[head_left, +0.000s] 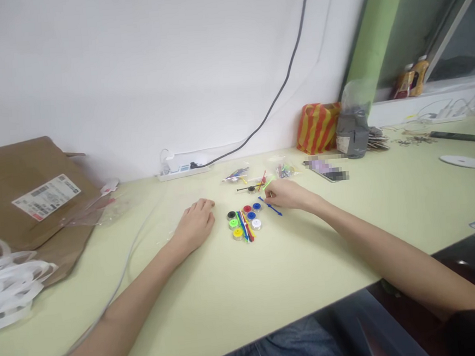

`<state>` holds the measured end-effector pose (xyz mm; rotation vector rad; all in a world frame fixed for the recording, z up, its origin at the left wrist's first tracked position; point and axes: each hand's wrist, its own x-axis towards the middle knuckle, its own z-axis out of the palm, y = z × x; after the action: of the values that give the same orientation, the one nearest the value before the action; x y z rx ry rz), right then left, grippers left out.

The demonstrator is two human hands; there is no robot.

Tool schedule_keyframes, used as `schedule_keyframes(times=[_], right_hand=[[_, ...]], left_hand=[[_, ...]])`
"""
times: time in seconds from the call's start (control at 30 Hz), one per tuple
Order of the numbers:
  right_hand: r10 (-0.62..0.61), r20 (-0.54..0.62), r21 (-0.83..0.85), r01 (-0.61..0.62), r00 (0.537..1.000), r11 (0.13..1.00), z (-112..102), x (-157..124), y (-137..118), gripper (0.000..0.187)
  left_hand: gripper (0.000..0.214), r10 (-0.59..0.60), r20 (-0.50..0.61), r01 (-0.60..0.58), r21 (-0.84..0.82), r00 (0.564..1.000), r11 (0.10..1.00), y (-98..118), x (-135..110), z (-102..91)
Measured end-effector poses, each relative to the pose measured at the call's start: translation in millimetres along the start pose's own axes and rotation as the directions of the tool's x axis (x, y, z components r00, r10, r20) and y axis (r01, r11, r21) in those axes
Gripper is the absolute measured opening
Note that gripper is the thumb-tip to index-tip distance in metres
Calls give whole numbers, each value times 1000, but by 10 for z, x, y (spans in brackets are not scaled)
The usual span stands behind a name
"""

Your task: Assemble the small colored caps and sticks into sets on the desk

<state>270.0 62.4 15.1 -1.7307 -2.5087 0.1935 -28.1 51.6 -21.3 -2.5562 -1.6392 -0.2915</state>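
Note:
My left hand (197, 222) rests on the pale green table with its fingers stretched forward and nothing in them. To its right lie several small round discs, among them a yellow disc (237, 233), a white disc (256, 224) and a black disc (231, 215). A bundle of coloured arrow pointers (246, 228) lies between them. My right hand (283, 194) pinches at a blue arrow pointer (275, 210), just beyond the discs. A green pointer (267, 183) shows at the far edge of this hand, partly hidden. Behind it are a black pointer (244, 188) and a red pointer (263, 180).
Clear bags of small parts (285, 170) lie at the back, near a phone (325, 170). A power strip (183, 172) sits against the wall. At left are a brown paper package (23, 178) and white strips (7, 281). A striped bag (318, 128) stands back right.

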Motion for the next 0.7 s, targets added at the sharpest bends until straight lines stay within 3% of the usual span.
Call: schedule_keyframes(times=[0.3,0.7], right_hand=[[-69,121,115,55,990,992,-59,-56,-73,19],[-97,189,240,50,977,970,-96,-99,-101,17]], left_hand=[[35,10,-18,-11,-3,1000,1000,8,-3,4],[35,20,-37,-21,-17,999,1000,-9,-6,17]])
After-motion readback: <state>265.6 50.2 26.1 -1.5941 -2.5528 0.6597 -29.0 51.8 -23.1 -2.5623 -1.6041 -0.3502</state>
